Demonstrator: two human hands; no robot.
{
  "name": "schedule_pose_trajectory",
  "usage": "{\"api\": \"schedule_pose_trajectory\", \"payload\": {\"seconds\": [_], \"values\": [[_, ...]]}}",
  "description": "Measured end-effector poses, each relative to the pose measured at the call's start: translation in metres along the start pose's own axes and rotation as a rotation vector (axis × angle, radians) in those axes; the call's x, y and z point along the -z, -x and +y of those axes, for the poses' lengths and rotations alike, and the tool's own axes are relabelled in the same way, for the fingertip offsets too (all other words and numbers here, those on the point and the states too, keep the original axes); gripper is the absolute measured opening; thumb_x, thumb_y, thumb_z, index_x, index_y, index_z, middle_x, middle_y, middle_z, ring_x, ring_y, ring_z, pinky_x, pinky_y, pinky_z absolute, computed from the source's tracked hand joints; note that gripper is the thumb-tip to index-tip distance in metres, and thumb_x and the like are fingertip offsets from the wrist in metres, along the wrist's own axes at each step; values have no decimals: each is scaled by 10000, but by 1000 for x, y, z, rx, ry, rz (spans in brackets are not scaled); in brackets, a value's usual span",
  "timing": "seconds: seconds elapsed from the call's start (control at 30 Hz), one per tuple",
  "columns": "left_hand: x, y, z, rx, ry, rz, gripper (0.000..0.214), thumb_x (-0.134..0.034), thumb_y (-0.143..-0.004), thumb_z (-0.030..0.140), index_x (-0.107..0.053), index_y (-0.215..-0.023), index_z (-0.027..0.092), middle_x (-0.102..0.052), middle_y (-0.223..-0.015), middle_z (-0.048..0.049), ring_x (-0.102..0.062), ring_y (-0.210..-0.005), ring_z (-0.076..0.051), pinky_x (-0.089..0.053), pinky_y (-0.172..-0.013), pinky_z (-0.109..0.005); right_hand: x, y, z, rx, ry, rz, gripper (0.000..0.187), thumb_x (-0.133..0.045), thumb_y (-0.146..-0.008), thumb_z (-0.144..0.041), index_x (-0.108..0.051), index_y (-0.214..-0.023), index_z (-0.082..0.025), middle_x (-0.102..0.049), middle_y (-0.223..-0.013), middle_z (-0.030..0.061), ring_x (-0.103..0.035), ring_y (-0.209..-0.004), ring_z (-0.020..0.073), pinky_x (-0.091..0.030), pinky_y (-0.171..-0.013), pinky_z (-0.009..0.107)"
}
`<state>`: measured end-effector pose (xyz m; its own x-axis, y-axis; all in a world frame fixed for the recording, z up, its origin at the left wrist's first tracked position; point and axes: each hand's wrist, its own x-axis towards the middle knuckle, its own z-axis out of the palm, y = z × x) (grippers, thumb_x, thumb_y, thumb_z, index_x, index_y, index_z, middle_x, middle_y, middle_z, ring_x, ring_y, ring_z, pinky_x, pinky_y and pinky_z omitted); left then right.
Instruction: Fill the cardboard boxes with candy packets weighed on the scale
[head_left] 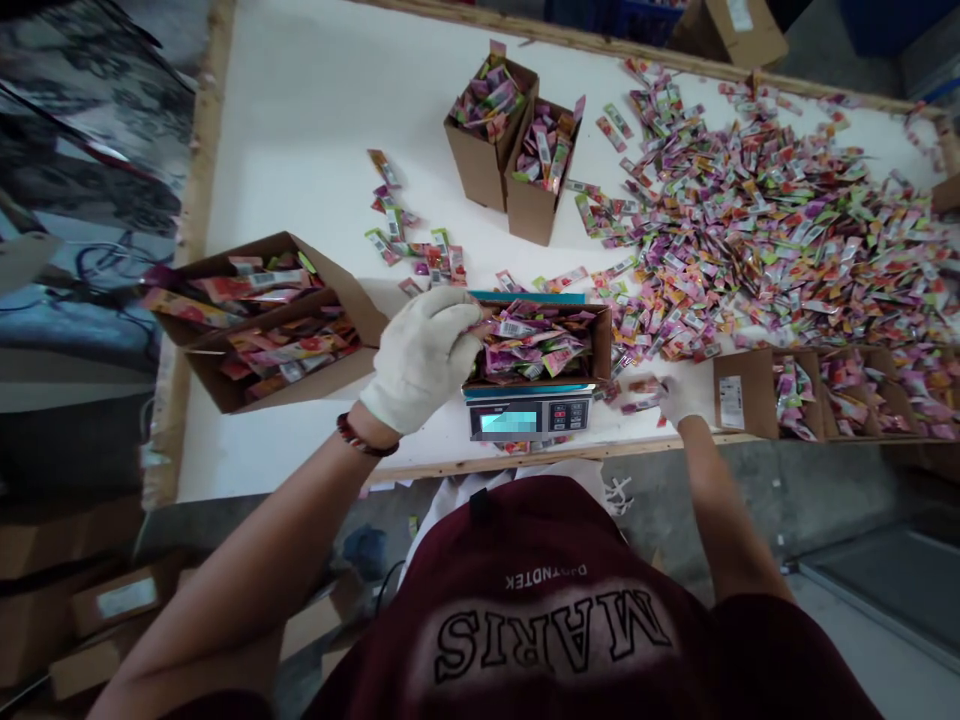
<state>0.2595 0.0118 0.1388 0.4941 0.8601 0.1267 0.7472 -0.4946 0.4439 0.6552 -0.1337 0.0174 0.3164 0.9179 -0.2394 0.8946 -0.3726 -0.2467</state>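
My left hand point(429, 350), in a white glove, has its fingers curled at the left rim of a narrow cardboard box point(602, 350). That box is full of small pink and purple packets point(536, 340) and stands on a digital scale point(510, 420) with a lit display. To the right of the scale, my right hand point(681, 402), also gloved, is low over the table with fingers closed on small packets point(641, 396). Its fingertips are small and slightly blurred.
A large heap of packets point(750, 220) covers the table's right side. Filled boxes stand at the back point(480, 165), at the left point(292, 385) and in a row at front right point(742, 390). A wooden edge point(420, 472) rims the white table point(300, 120). Cartons point(120, 600) lie on the floor.
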Motion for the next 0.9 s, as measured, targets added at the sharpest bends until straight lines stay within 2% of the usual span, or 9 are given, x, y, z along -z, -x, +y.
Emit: {"api": "schedule_pose_trajectory", "payload": {"seconds": [0.07,0.17,0.3,0.4,0.47,0.57,0.7,0.83,0.9], "values": [[-3,-5,2,-6,-65,-10,310,-453,-974,253,-725,-1106,184,-679,-1188,-142,-628,-1119,-296,-524,-986,-435,19,-6,2,-102,23,17,477,-694,-899,-390,-659,-1271,-93,-658,-1210,254,-646,-1082,344,-532,-897,476],[-7,-15,3,48,-206,-73,312,-536,-925,247,-694,-1186,181,-652,-1223,-160,-614,-1126,-322,-526,-921,-447,52,-20,-32,115,-109,177,485,-613,-932,-346,-607,-1367,-132,-639,-1291,204,-604,-1191,322,-494,-1022,469],[-9,-26,6,123,-309,-161,295,-496,-947,214,-687,-1168,173,-654,-1211,-167,-623,-1091,-316,-512,-864,-426,77,-39,-136,578,-199,339,329,-543,-997,-360,-692,-1231,-183,-656,-1234,133,-570,-1205,288,-457,-1071,448],[-11,-27,7,78,-381,-136,294,-511,-951,210,-682,-1184,160,-659,-1194,-173,-630,-1081,-325,-501,-845,-424,69,-48,-210,685,-69,264,285,-627,-954,-337,-728,-1163,-172,-657,-1219,138,-564,-1149,308,-453,-1011,461],[-15,-26,5,26,-438,-93,288,-511,-956,191,-684,-1184,162,-673,-1152,-167,-642,-1036,-318,-496,-802,-417,61,-52,-237,709,-26,217,170,-650,-923,-254,-748,-1041,-181,-677,-1183,126,-574,-1113,310,-446,-988,462],[-19,-25,-3,-78,-480,-41,269,-463,-979,143,-719,-1059,164,-694,-1031,-154,-653,-957,-306,-483,-744,-414,59,-52,-243,762,-207,234,115,-605,-943,-208,-714,-911,-185,-706,-1077,108,-616,-1057,277,-467,-966,426],[-8,-25,-8,-185,-459,55,270,-463,-964,94,-725,-949,157,-698,-946,-140,-649,-908,-290,-468,-704,-400,81,-48,-226,833,-538,220,112,-568,-973,-246,-659,-923,-204,-707,-959,68,-669,-940,225,-521,-877,371],[14,-27,11,-280,-356,225,254,-470,-991,156,-723,-983,176,-694,-968,-115,-637,-900,-258,-485,-719,-381,103,-40,-226,1018,-577,88,57,-575,-900,-181,-619,-912,-215,-680,-1144,79,-643,-1135,245,-519,-984,427],[23,-29,28,-335,-276,290,251,-471,-1004,194,-722,-997,189,-689,-959,-95,-634,-877,-234,-499,-733,-370,111,-32,-231,1050,-590,109,95,-556,-877,-147,-597,-929,-217,-673,-1069,64,-647,-1038,222,-542,-926,413]]}}
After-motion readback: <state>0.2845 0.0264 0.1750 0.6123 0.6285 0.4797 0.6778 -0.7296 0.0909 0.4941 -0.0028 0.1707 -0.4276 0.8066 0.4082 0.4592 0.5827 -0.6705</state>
